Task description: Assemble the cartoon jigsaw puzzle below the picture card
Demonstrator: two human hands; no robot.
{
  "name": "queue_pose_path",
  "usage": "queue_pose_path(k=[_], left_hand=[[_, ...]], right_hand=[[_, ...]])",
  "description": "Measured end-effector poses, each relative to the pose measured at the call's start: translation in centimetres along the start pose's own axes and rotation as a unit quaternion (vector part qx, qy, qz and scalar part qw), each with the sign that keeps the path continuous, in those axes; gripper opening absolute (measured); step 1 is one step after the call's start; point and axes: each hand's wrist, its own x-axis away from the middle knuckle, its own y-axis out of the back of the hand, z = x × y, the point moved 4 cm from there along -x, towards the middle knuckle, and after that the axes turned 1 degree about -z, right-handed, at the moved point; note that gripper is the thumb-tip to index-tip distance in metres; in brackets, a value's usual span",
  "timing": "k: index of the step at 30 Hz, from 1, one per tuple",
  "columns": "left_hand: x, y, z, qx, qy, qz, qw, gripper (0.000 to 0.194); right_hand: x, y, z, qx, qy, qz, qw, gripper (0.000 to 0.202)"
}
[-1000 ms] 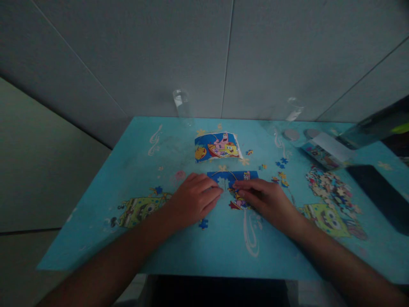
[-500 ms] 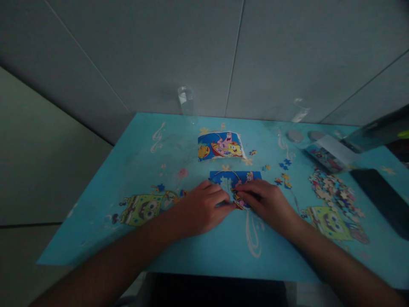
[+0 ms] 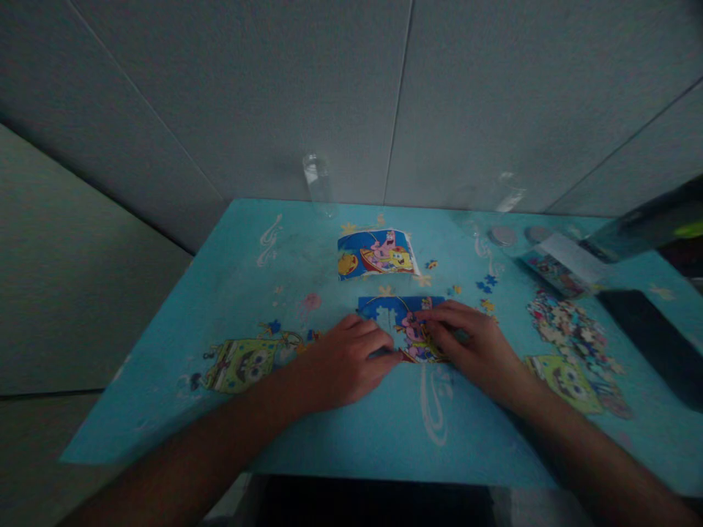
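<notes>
So, the right fingers [image 3: 440,313] bend over the part-built puzzle [image 3: 414,342], index finger and thumb tips close together at its surface; whether they pinch anything I cannot tell. The left thumb [image 3: 389,359] stretches toward the puzzle's near left part, the other left fingers [image 3: 378,338] curling above it, and whether they grip anything does not show. Outward from there, the left hand [image 3: 348,355] and right hand [image 3: 475,337] face each other, knuckles up, with the puzzle lying flat between them. The left forearm [image 3: 209,439] and right forearm [image 3: 582,439] spread apart across the table [image 3: 307,446] toward the person
</notes>
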Motion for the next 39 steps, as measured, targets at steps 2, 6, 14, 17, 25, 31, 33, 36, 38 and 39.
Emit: queue_pose_path(k=[2, 6, 14, 17, 25, 31, 33, 36, 38, 39], left_hand=[[0.1, -0.1, 0.0, -0.004, -0.003, 0.000, 1.000, 0.022], [0.5, -0.2, 0.2, -0.001, 0.000, -0.003, 1.000, 0.026], [0.4, 0.2, -0.1, 0.016, -0.017, -0.041, 0.999, 0.021], [0.1, 0.4, -0.4, 0.021, -0.026, -0.060, 0.998, 0.020], [0.0, 0.5, -0.6, 0.028, -0.037, -0.072, 0.996, 0.022], [0.1, 0.5, -0.7, 0.038, -0.048, -0.069, 0.996, 0.023], [0.1, 0.5, -0.7, 0.048, -0.051, -0.065, 0.995, 0.022], [0.2, 0.5, -0.8, 0.053, -0.056, -0.062, 0.995, 0.021], [0.2, 0.4, -0.8, 0.052, -0.061, -0.061, 0.995, 0.021], [0.2, 0.4, -0.8, 0.051, -0.060, -0.061, 0.995, 0.022]], right_hand=[[0.1, 1.3, -0.6, 0.017, -0.023, -0.033, 0.999, 0.023], [0.7, 5.1, -2.7, 0.117, -0.071, -0.152, 0.979, 0.020], [1.6, 10.5, -5.0, 0.207, -0.120, -0.293, 0.926, 0.017], [1.8, 10.9, -4.9, 0.188, -0.123, -0.314, 0.923, 0.015], [1.8, 10.6, -4.7, 0.170, -0.127, -0.312, 0.926, 0.015], [1.6, 10.3, -4.6, 0.167, -0.126, -0.300, 0.931, 0.015], [1.6, 10.3, -4.7, 0.157, -0.128, -0.297, 0.933, 0.016], [1.6, 10.3, -4.9, 0.153, -0.130, -0.296, 0.934, 0.017], [1.5, 10.4, -5.0, 0.161, -0.130, -0.293, 0.933, 0.018], [1.5, 10.4, -5.1, 0.166, -0.130, -0.292, 0.933, 0.018]])
